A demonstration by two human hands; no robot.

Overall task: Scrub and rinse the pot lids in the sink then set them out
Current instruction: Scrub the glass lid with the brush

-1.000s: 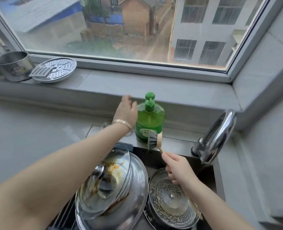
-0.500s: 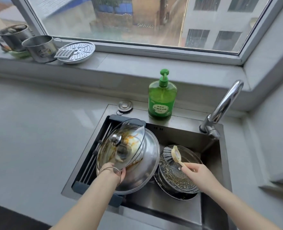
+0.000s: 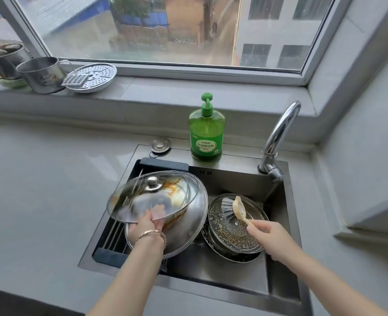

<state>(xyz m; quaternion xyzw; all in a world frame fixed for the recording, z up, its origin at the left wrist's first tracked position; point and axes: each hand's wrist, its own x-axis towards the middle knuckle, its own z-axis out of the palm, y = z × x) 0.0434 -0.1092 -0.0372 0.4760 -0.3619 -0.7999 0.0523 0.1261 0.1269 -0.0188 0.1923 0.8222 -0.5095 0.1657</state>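
Glass lid [image 3: 142,195], stained orange, sits tilted over the left half of the sink [image 3: 211,277], above a larger steel lid [image 3: 188,224]. Left hand [image 3: 145,228] grips its near rim, fingers curled round the edge. Right hand [image 3: 270,236] grasps the brush [image 3: 236,207] handle, with the bristles on a soapy lid [image 3: 229,236] in the sink's right half.
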